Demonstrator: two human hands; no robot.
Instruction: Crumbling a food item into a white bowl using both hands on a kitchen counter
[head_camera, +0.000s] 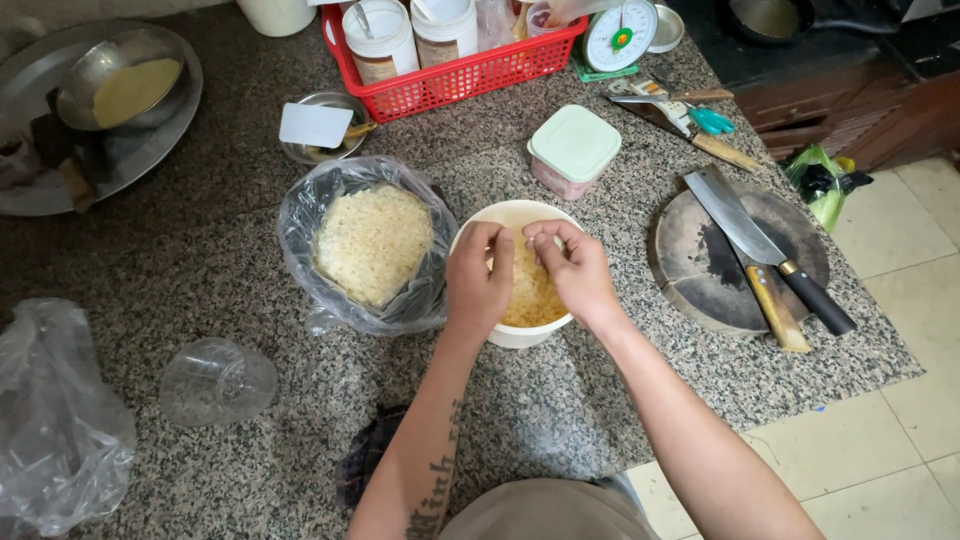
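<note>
Both hands work over the white bowl (517, 332): the left hand (480, 280) and right hand (575, 270) have fingers curled together, pinching bits of the yellowish crumbly food (530, 295) inside it. Just left of the bowl sits a clear bag (300, 215) of pale grains; behind the bowl, a lidded square tub (573, 150); right of it, a round chopping block (690, 270) bearing two knives. All rests on a speckled granite bench (200, 270), with tiled floor (900, 400) beyond. What the fingertips grip is hard to make out.
</note>
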